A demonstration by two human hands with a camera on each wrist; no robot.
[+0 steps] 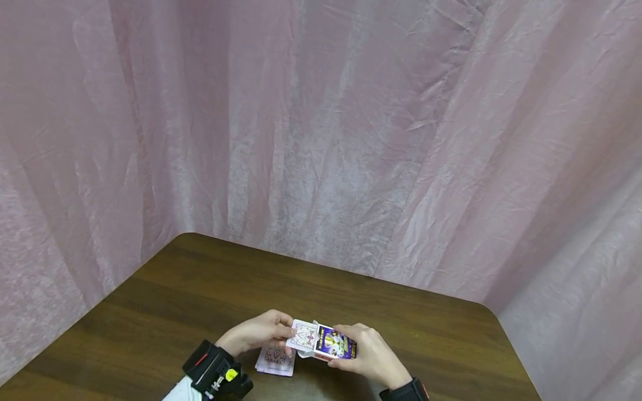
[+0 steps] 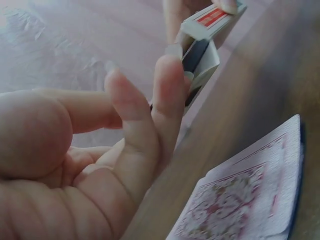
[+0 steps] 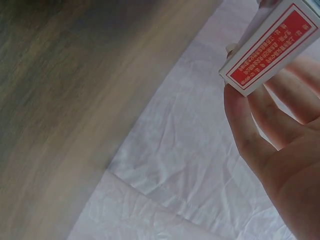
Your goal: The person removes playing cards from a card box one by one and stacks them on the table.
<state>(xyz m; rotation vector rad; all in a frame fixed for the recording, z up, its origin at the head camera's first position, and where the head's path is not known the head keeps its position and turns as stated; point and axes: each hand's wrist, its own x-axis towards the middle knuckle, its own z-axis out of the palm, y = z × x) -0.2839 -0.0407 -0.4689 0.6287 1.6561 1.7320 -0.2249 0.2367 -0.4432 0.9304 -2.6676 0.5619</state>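
My right hand (image 1: 370, 352) grips a small playing-card box (image 1: 336, 343), purple and yellow on its face, with a red and white end panel in the right wrist view. The box's open end points left. Out of that end stick playing cards (image 1: 304, 336) with a red-patterned back, and my left hand (image 1: 264, 333) pinches them between thumb and fingers. In the left wrist view the box (image 2: 212, 22) shows its open flap beyond the fingertips. Below my left hand lies a small stack of cards (image 1: 276, 362) on the table, backs up, partly hidden by the hand.
The brown wooden table (image 1: 210, 278) has rounded far corners. Pink curtains (image 1: 321, 139) hang behind it and along both sides. Black wrist bands (image 1: 215, 370) with camera gear sit on both wrists.
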